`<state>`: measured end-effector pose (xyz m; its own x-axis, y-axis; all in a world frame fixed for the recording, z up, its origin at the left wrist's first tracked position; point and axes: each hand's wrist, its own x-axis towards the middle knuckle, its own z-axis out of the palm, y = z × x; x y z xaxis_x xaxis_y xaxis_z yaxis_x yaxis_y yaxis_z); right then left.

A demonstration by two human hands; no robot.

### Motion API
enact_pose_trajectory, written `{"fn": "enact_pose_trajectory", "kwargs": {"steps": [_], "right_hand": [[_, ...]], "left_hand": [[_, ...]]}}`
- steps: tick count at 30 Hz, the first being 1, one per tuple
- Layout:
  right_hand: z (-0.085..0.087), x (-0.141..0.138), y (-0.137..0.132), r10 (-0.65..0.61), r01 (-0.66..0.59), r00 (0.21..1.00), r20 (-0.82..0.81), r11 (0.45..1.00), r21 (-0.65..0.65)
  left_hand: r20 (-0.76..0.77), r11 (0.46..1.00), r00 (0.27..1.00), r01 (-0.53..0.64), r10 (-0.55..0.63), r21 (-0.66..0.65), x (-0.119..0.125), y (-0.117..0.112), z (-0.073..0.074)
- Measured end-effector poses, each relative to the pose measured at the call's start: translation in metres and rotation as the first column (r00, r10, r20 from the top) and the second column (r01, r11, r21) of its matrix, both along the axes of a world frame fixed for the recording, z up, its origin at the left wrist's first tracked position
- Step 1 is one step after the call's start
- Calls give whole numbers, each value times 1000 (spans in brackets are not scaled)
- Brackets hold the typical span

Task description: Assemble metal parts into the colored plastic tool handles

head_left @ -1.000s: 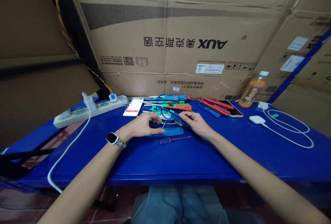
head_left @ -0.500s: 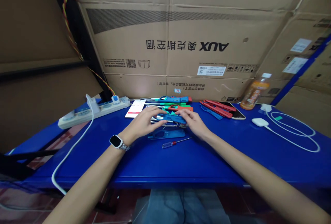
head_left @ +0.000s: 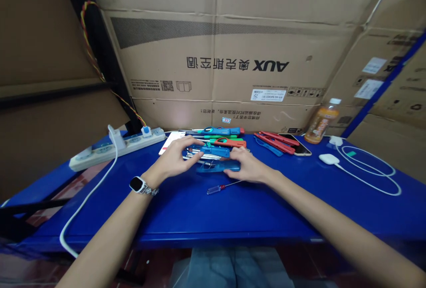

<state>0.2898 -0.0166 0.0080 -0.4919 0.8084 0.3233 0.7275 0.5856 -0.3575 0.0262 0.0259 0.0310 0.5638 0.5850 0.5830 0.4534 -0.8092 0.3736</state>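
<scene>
My left hand (head_left: 175, 157) has its thumb and fingers around the left end of a blue lighter casing (head_left: 216, 151), which has small parts and metal tubes by it. Just in front lies a second blue casing half (head_left: 216, 167). The right end of this half is pinched between the thumb and fingers of my right hand (head_left: 249, 165). Nearer to me, a screwdriver (head_left: 215, 189) with a clear purple handle rests on the table, its shaft pointing right. Behind my hands lie an orange lighter (head_left: 229, 142) and a blue lighter (head_left: 226, 131).
Red casing halves (head_left: 278, 141) and a blue one lie on the right beside a phone (head_left: 302, 149). An orange drink bottle (head_left: 321, 124) and a white charger (head_left: 329, 159) with its cable are further right. A power strip (head_left: 100, 152) runs along the left. Cardboard (head_left: 233, 35) walls the back.
My right hand has moved down from the upper blue casing to the front casing half and closed on its right end. My left hand stays by the upper casing. The view has shifted slightly.
</scene>
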Motion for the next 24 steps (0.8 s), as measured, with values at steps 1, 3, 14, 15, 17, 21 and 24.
{"fn": "enact_pose_trajectory", "kwargs": {"steps": [1,3,14,15,17,21,24], "right_hand": [[2,9,1,-18,20,999,-51,999,36],[6,27,4,-87,101,980,-177,992,72],[-11,33,66,-149,150,989,-24,982,111],[-13,31,69,-137,134,991,12,983,127],[-15,30,74,-117,107,992,55,982,153],[-18,31,69,-161,152,986,32,970,189],[-18,32,55,-178,180,984,-24,962,204]], "left_hand": [[15,1000,1000,2,-2,-1,0,-1,1],[37,1000,999,9,-9,2,1,-2,1],[-312,951,943,18,-119,-308,18,-9,-19],[-342,955,933,10,-116,-295,20,-9,-20],[-382,961,915,19,-128,-275,21,-12,-20],[-357,971,923,63,-145,-230,23,-15,-18],[-288,987,953,49,-92,-153,24,-11,-19]]}}
